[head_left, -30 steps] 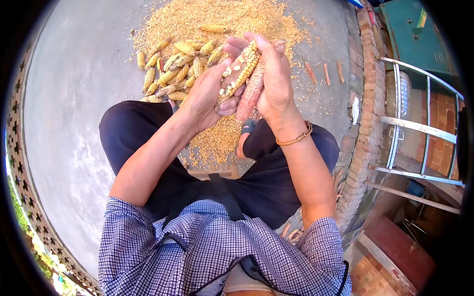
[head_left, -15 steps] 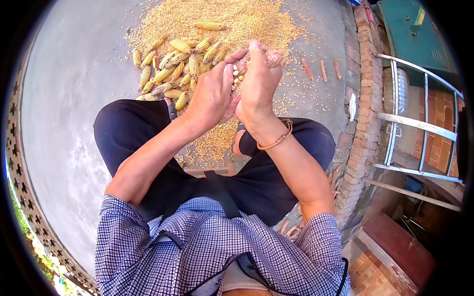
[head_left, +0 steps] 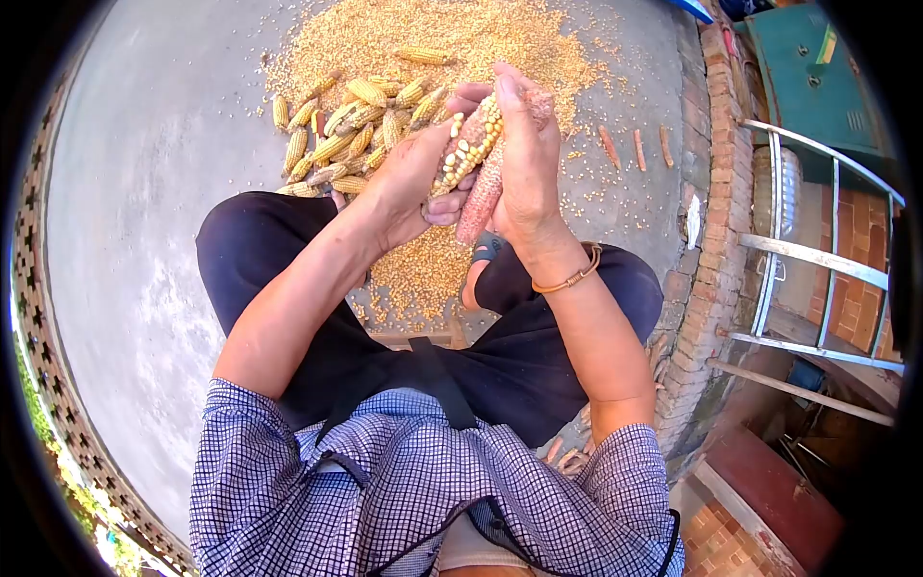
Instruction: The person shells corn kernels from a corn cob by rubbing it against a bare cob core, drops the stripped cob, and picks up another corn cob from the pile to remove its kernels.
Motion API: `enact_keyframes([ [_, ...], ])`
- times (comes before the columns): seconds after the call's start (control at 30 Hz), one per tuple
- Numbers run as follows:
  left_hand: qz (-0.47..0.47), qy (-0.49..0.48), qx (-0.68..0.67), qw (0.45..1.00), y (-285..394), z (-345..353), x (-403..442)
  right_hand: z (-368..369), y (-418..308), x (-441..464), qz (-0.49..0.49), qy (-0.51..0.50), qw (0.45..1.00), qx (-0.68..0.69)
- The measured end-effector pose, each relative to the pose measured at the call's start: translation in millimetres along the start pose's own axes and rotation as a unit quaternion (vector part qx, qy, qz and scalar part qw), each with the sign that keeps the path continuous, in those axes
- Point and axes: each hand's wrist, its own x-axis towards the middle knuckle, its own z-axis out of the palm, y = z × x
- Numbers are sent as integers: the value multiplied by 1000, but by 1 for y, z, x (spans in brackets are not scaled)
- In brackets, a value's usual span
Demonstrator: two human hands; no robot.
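Observation:
My left hand [head_left: 409,183] is wrapped round a partly shelled corn cob [head_left: 468,152], which has yellow kernels left in rows and bare patches between. A bare pinkish cob [head_left: 483,197] lies against it, gripped by my right hand [head_left: 532,159], with its lower end sticking out below the palms. The two cobs touch side by side. Just beyond my left hand is a heap of unshelled yellow corn cobs [head_left: 335,146]. Loose kernels [head_left: 418,279] lie on the ground below my hands.
A wide spread of kernels [head_left: 461,29] covers the concrete ground [head_left: 154,221] ahead. Several bare cobs [head_left: 639,150] lie to the right, near a low brick edge [head_left: 716,221]. A metal rack [head_left: 827,252] stands beyond it. My crossed legs [head_left: 269,250] frame the near kernels.
Half a second ago my hands were closed together over the cobs; now they are parted, showing both cobs. The kernelled cob shows fewer kernels than one second ago.

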Motion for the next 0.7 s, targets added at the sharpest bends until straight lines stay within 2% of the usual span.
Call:
enact_keyframes([
  [0.03, 13, 0, 18, 1000, -3, 0, -1, 1, 5, 0, -17, 7, 1000, -11],
  [0.07, 57, 78, 92, 991, -11, 4, 2, 4, 12, 1, -51, 29, 998, -8],
  [0.17, 64, 109, 166, 978, -17, 2, 0, 7, 13, -4, -71, 57, 994, -61],
  [0.2, 160, 113, 310, 930, -20, -4, 7, 12, 15, -6, -76, 82, 993, -35],
  [0.3, 346, 127, 508, 779, -30, -4, 11, 19, 6, -10, -1, 157, 988, 4],
  [0.33, 311, 129, 433, 836, -30, 2, 10, 18, 6, -9, -6, 150, 989, -9],
  [0.43, 205, 135, 481, 842, -21, 4, 9, 10, 8, -4, -15, 136, 990, -29],
  [0.47, 308, 114, 484, 811, -32, -5, 18, 5, 8, -2, -10, 126, 992, -22],
  [0.53, 175, 132, 360, 907, -18, 8, 9, -1, 2, 3, 15, 95, 995, 8],
  [0.6, 99, 24, 160, 982, -13, -1, 13, -8, -10, 3, 46, 54, 996, 50],
  [0.7, 0, -63, -2, 998, -1, -6, 7, -5, -16, 5, 62, 14, 996, 69],
])
